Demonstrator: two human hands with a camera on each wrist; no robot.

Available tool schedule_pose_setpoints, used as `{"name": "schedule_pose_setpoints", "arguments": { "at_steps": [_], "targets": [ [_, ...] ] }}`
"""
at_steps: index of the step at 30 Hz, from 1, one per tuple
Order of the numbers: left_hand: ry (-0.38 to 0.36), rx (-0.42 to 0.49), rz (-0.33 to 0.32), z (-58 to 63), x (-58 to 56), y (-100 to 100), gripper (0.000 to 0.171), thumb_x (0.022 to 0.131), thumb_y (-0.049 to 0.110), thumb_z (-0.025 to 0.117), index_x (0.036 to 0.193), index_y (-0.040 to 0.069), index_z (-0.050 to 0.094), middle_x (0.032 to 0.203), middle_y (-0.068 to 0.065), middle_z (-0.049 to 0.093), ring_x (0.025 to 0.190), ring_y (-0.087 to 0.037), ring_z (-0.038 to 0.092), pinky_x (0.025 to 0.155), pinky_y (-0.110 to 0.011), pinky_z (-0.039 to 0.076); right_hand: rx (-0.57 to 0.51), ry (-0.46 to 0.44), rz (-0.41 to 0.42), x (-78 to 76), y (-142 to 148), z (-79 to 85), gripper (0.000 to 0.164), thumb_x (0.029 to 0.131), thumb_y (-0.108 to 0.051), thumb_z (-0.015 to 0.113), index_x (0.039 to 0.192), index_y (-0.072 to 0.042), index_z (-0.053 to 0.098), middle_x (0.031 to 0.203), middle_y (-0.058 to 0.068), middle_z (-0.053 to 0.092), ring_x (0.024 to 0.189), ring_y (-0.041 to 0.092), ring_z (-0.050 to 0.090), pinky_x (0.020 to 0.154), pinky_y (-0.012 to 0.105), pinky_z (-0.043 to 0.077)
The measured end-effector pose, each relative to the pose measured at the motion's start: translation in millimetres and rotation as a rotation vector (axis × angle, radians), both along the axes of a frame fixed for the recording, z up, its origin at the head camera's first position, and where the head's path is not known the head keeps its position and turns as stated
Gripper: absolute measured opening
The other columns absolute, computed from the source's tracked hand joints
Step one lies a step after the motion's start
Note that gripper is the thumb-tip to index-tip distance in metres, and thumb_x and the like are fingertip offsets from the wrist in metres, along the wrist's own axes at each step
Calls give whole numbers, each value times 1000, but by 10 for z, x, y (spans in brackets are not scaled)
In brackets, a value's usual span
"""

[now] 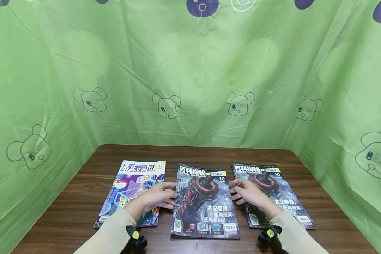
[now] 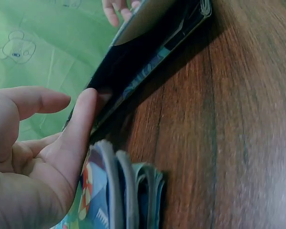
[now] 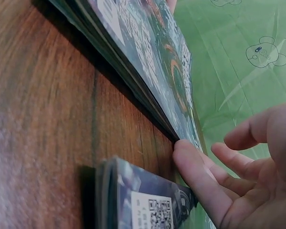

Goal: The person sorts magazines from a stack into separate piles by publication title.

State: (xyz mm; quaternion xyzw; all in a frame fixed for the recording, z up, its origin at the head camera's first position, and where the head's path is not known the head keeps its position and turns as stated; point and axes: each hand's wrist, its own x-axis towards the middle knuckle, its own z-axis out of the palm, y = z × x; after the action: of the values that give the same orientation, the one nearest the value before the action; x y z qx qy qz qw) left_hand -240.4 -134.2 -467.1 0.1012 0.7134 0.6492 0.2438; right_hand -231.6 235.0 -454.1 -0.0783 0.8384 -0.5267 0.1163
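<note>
A magazine with a dark space-scene cover [image 1: 203, 201] lies in the middle, between both hands. My left hand [image 1: 157, 195] is at its left edge, with the thumb [image 2: 83, 112] touching it and the index finger apart from it in the left wrist view. That side gapes: the upper layer stands raised over the pages below. My right hand [image 1: 249, 192] is at the opposite edge; its thumb tip [image 3: 183, 150] touches the edge while the other fingers are loosely bent. Under the right wrist lies a magazine with the same cover [image 1: 292, 203].
A purple, colourful magazine [image 1: 136, 176] lies at the left, partly beneath the left hand and sleeve; its side shows several layers. All lie on a dark wooden table [image 1: 197, 151]. Green cloth [image 1: 203, 130] printed with bear heads encloses the back and sides.
</note>
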Motion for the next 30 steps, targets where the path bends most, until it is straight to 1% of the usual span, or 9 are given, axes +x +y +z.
{"name": "schedule_pose_setpoints", "arguments": {
  "at_steps": [3,7,13,17,21,25,30],
  "targets": [
    [3,-1,-6,1,17,34,71,94,7,60,152,-11,24,112,-20,63,81,-24,69,73,-39,62,-5,2,-8,4,-3,-13,34,103,-11,46,129,10,52,112,22,66,91,34,70,70,45,61],
    [3,-2,-4,3,38,68,71,94,5,59,154,-6,22,109,-20,62,76,-23,67,69,-39,62,-9,6,-6,11,-4,-21,35,103,-11,46,130,11,50,113,24,66,92,36,69,71,47,61],
    [27,4,-1,30,60,79,69,92,1,59,153,0,26,108,-16,66,74,-24,68,65,-40,62,-11,-1,-1,32,-9,-7,36,103,-11,47,132,11,49,114,23,65,92,35,69,70,45,61],
    [40,17,-11,44,58,83,66,93,0,58,151,2,29,107,-15,67,74,-24,69,64,-39,62,-7,4,5,42,-3,-6,38,103,-11,47,134,11,47,115,24,65,92,35,69,69,45,61],
    [46,13,-5,41,62,80,65,93,0,59,151,3,30,110,-16,66,75,-25,69,65,-40,62,-9,4,2,57,-6,2,40,103,-10,47,136,11,46,113,23,65,92,35,69,68,45,61],
    [54,8,1,28,57,73,66,93,1,58,152,5,29,112,-16,65,76,-26,69,66,-41,62,-14,-1,-8,46,-3,-11,45,102,-10,46,141,11,41,110,20,66,90,33,69,67,44,61],
    [58,17,2,23,42,65,66,95,1,57,153,8,29,108,-15,66,78,-26,69,67,-41,61,-40,-25,-18,26,0,-9,52,101,-9,45,147,13,31,109,19,64,89,31,68,66,44,61]
  ]
}}
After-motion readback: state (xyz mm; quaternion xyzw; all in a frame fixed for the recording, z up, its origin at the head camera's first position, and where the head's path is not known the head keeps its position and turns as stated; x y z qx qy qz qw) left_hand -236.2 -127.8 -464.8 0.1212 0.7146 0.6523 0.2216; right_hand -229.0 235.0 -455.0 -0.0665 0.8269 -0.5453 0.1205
